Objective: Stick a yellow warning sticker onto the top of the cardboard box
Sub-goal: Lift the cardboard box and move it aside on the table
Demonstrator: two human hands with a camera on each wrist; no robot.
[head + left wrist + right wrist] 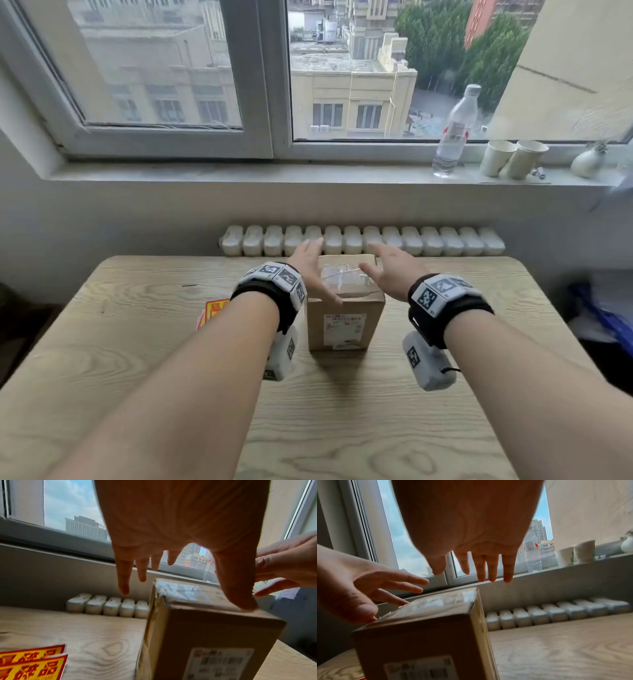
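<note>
Yellow warning stickers [213,310] sit toward the surface's [445,428] left edge, then the left hand [310,265] and right hand [390,270], both spread open, flank the cardboard box [346,318] near the far edge, bare wood all around.

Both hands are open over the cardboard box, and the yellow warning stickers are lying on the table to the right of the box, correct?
Not quite. The yellow warning stickers lie on the table to the left of the cardboard box, as the head view shows. The left hand and right hand are indeed open over it.
</note>
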